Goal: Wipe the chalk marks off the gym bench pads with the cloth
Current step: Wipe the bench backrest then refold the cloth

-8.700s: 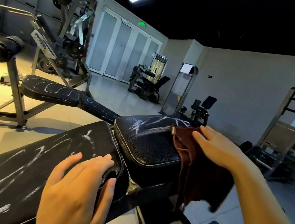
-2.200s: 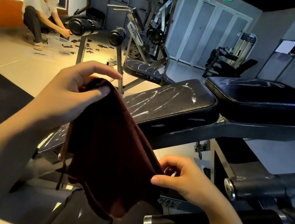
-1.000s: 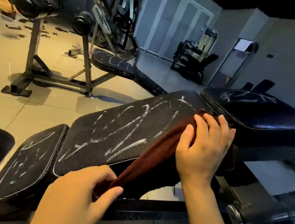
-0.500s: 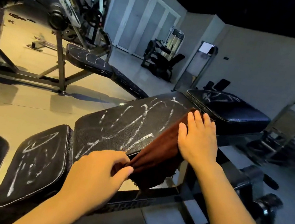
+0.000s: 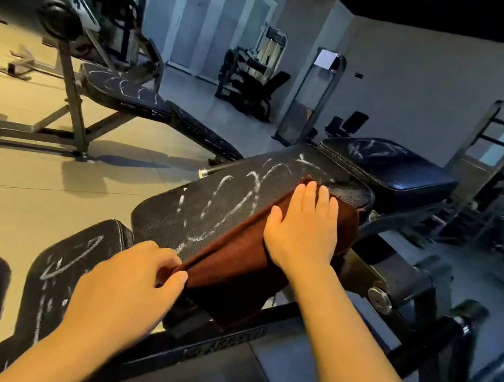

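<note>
**Cloth on chalk-marked middle pad, both hands engaged**

Dark red-brown cloth [image 5: 242, 256] laid along right side of middle pad [image 5: 208, 203], near edge draped over pad's side toward frame rail. Right hand [image 5: 302, 230] flat on top of cloth, fingers straight and close together, pressing down, fingertips near far end of pad. Left hand [image 5: 122, 289] at near corner of cloth, thumb and curled fingers pinching the edge. White chalk marks [image 5: 243, 196] visible as loops and streaks on uncovered left part of middle pad. Smaller near pad [image 5: 60, 275], just beside middle pad, also streaked with chalk. Far seat pad [image 5: 389, 168], beyond right hand, marked with chalk on top. Second bench [image 5: 126, 94] well apart on tiled floor [image 5: 26, 184] to the left, chalk lines on its pad too. Further gym machines along back wall, detail too dim to report.
</note>
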{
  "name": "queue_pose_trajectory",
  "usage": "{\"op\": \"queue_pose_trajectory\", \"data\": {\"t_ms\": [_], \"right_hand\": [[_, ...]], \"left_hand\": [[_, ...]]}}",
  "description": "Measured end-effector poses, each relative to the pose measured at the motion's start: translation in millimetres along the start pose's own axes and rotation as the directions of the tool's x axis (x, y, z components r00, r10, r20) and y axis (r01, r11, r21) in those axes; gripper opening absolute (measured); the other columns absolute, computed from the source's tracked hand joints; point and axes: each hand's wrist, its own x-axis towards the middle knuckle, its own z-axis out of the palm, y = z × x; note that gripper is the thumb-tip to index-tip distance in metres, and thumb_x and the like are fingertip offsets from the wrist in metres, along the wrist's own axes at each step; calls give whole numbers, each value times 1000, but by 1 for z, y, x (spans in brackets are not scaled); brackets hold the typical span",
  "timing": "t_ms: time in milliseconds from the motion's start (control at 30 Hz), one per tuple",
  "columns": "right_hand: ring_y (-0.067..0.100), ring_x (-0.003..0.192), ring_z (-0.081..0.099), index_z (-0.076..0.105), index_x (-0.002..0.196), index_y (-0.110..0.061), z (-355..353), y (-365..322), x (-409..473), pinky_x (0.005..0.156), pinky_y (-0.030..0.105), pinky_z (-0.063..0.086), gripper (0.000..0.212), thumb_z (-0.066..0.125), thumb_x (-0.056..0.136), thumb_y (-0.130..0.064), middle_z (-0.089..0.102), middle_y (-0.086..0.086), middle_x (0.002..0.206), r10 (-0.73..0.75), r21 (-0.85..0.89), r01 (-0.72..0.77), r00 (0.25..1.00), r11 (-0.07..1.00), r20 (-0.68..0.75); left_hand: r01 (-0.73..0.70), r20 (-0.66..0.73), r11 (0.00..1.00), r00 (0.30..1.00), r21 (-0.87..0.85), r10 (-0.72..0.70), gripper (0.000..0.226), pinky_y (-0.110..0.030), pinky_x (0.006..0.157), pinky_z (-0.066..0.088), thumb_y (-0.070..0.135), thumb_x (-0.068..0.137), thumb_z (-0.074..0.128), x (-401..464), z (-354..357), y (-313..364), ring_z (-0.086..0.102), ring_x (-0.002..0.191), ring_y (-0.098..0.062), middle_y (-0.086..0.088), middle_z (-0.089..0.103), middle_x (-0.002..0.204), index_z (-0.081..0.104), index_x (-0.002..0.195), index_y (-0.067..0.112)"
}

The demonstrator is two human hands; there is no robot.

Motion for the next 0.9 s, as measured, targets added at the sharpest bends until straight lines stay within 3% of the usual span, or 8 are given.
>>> {"op": "queue_pose_trajectory", "data": {"t_ms": [233, 400, 533, 667, 800, 900], "right_hand": [[31, 149, 0, 7, 154, -2, 7, -35, -24, 121, 45, -2, 74, 29, 100, -47, 4, 16, 162, -23, 13, 23, 1000, 1000, 19], [33, 149, -1, 4, 154, -2, 13, -57, -40, 121, 46, -2, 78, 26, 99, -52, 2, 17, 162, -40, 8, 39, 998, 999, 41], [33, 149, -3, 2, 154, -1, 19, -73, -52, 121, 47, -5, 79, 25, 99, -54, 0, 18, 162, -49, 21, 48, 998, 999, 42], [34, 149, -3, 2, 154, -1, 22, -88, -63, 120, 47, -6, 78, 27, 99, -52, -1, 20, 162, -85, 57, 82, 995, 995, 52], [34, 149, -4, 0, 153, 0, 26, -108, -85, 120, 47, -6, 73, 25, 102, -47, -2, 21, 161, -168, 61, 163, 982, 985, 83], [34, 149, -4, 0, 153, -1, 31, -121, -102, 120, 47, -7, 69, 24, 104, -42, -1, 20, 162, -257, 105, 249, 964, 963, 73]], "left_hand": [[-17, 29, 997, 999, 71, 15, 15, -28, 74, 48, 49, 92, 45, -11, -18, -32, 52, 84, -3, 17, 49, 90, 51, 80, 42], [-6, 14, 993, 1000, 119, 4, 19, -30, 72, 51, 49, 90, 46, -20, -25, -49, 52, 83, -4, 15, 49, 88, 53, 79, 35], [2, 35, 976, 999, 218, -10, 21, -21, 60, 39, 47, 91, 42, -28, -36, -50, 48, 80, -4, 15, 45, 88, 51, 80, 33], [-21, 64, 962, 998, 271, 4, 20, -30, 71, 51, 47, 89, 46, -32, -53, -48, 51, 82, -7, 12, 48, 90, 55, 81, 31], [-49, 67, 956, 997, 290, 31, 18, -30, 74, 50, 47, 90, 48, -33, -68, -39, 54, 86, -11, 11, 51, 91, 57, 87, 31], [-14, 44, 976, 999, 217, 5, 15, -33, 76, 52, 44, 90, 49, -40, -62, -51, 55, 85, -9, 12, 54, 88, 52, 80, 34]]}}
